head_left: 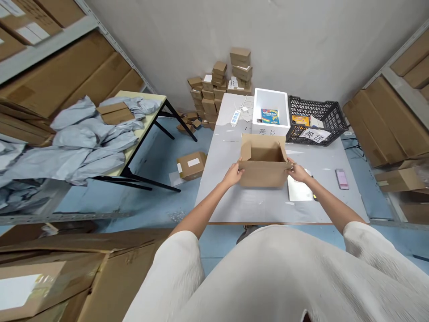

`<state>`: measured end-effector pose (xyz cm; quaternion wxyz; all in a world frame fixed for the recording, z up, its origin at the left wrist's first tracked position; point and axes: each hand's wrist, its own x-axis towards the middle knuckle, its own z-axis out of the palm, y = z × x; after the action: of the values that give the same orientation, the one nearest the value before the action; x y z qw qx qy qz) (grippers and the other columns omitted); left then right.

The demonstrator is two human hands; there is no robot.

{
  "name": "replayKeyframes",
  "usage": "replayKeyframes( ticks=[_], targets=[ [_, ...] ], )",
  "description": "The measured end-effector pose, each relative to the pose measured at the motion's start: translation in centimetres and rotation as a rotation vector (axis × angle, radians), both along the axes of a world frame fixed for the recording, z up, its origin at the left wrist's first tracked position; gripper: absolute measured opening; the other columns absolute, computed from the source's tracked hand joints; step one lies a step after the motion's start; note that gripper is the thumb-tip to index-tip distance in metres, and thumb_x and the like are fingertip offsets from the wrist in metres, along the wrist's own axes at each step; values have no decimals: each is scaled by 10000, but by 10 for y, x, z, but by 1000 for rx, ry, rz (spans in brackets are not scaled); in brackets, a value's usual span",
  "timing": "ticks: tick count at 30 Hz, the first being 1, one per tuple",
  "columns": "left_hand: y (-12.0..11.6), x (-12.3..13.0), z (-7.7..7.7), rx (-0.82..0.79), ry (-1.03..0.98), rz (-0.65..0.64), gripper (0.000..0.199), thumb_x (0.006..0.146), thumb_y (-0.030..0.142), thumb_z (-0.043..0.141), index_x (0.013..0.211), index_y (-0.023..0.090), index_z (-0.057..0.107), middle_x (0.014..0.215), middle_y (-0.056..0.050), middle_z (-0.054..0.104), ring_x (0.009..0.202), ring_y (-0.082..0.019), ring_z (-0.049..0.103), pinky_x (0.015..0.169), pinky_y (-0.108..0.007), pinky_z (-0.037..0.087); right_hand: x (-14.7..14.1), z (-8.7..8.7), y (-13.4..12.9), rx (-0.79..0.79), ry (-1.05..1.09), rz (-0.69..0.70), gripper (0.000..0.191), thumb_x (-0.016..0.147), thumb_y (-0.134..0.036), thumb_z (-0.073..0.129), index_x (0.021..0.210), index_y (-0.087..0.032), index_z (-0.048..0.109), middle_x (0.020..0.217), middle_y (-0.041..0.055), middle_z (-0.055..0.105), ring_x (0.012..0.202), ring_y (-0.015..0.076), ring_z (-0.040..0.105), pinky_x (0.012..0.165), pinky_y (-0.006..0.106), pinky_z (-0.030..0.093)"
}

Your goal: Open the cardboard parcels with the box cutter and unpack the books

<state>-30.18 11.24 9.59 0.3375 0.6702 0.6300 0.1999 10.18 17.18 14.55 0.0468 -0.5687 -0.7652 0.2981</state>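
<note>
At far left, the side table (145, 123) bears grey bags (87, 127); its black-legged edge is separated from my work table (221, 188) by a strip of blue floor (157, 158), on which a closed box (191, 165) sits near the table's left edge. Between that edge and my wrist lies a bare strip of grey tabletop, with a power strip (235, 118) toward its far end.

My left hand (233, 174) is closed in a pinch on the left end of the carton's near panel, thumb on the near face. The carton (263, 174), at mid-table, is open-topped, its far flap and both side flaps standing up; whether its base touches the tabletop I cannot tell. Beyond the far flap stands the white bin (281, 129), its front wall partly hidden by it, so little room shows on that side. Nearer me, bare tabletop runs from the carton to the front edge.

My right hand (297, 172) is likewise closed, pinching the carton's right end near the corner. Beneath my right forearm lies a white pad (300, 190), just beside the carton; behind, the black crate (337, 125) stands alongside the bin. Farther right, open tabletop separates the pad from a phone (342, 179), which lies near the table's right edge.
</note>
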Motion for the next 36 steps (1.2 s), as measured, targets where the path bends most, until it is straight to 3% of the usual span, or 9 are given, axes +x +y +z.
replayKeyframes(
  ticks=[7,10,14,17,21,25,27,32,36],
  targets=[
    [41,-5,22,85,71,4,708,1123,340,429,1796,168,291,1531,-183,664,1319,-327,663,1129,-458,531,-9,9,45,74,-4,-95,891,995,-367,582,1812,-231,251,1342,112,806,1085,343,767,988,460,600],
    [52,-6,20,132,44,31,739,1124,329,435,1822,214,222,1581,-162,652,1409,-344,627,1150,-483,522,-14,3,52,124,46,-148,886,999,-356,581,1817,-243,260,1306,102,820,1118,343,756,977,434,588],
    [64,-3,9,191,-41,101,729,1114,296,460,1816,283,264,1665,-98,610,1457,-336,619,1184,-496,518,-22,-17,57,183,98,-232,904,995,-337,578,1827,-255,233,1206,83,842,1056,323,749,964,431,591],
    [72,-1,2,226,-78,132,699,1110,277,468,1795,275,333,1687,-80,592,1484,-337,612,1206,-508,516,-25,-29,63,205,131,-263,881,998,-326,569,1821,-300,254,1256,65,835,979,301,744,967,453,597],
    [80,-6,5,290,-104,139,662,1125,328,480,1777,274,378,1691,-79,588,1511,-345,592,1238,-536,500,-25,-28,70,236,184,-252,851,1003,-339,567,1810,-296,302,1368,90,805,957,307,743,979,497,604],
    [83,-11,12,383,-126,129,650,1142,392,482,1773,271,384,1743,-75,525,1571,-336,530,1304,-538,442,-24,-22,72,302,253,-244,825,1020,-378,559,1804,-266,328,1533,125,717,973,298,747,999,494,613],
    [82,-10,12,379,-135,137,648,1143,406,495,1770,281,391,1741,-71,528,1574,-329,526,1305,-530,443,-24,-24,71,300,253,-248,825,1017,-370,559,1803,-266,330,1512,120,730,967,297,746,1005,494,614],
    [67,0,-8,201,-106,179,667,1099,272,525,1757,264,418,1659,-93,620,1474,-334,626,1228,-514,512,-22,-44,60,216,181,-246,839,985,-324,580,1791,-247,361,1276,97,826,1050,330,741,1023,480,597],
    [56,8,-21,104,-48,198,730,1055,190,517,1772,244,389,1609,-104,663,1407,-325,673,1181,-484,541,-22,-60,52,190,141,-249,843,978,-292,555,1794,-237,351,1287,111,815,1115,351,735,1019,472,592]
  ],
)
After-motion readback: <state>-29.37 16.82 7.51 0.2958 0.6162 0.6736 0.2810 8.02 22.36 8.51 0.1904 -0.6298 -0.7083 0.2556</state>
